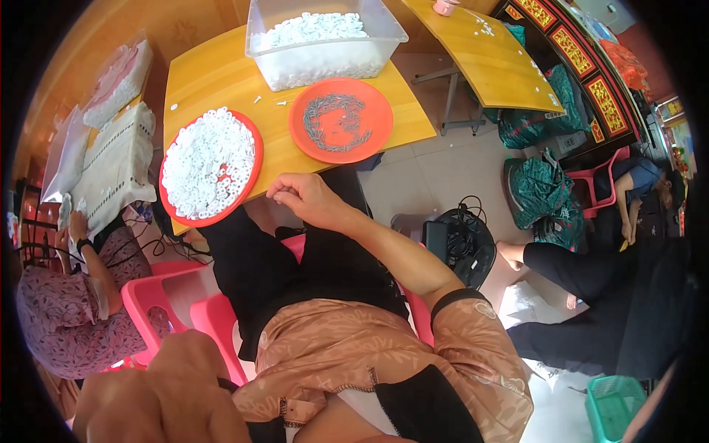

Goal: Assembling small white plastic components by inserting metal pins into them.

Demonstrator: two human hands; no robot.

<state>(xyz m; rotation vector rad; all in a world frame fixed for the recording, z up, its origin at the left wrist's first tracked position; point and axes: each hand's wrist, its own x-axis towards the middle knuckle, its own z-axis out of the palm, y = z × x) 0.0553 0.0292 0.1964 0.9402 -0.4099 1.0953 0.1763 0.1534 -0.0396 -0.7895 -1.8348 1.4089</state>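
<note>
My right hand (304, 198) hovers at the table's near edge, between two trays, with thumb and fingers pinched together. Whatever it may hold is too small to make out. On its left lies a round red tray (258, 164) heaped with small white plastic clips (203, 166), ring-shaped at one end. Beyond the hand, a round orange-red tray (342, 147) carries loose grey nails (358, 103). My left hand (148, 399) is raised large and close at the lower left. Its fingers are not clearly visible.
A clear plastic bin (325, 55) of white clips stands at the back of the wooden table (203, 77). Pink chairs (166, 295) are close by. A person works at the left beside a cloth-covered surface (118, 162); another sits at right near green sacks (539, 192).
</note>
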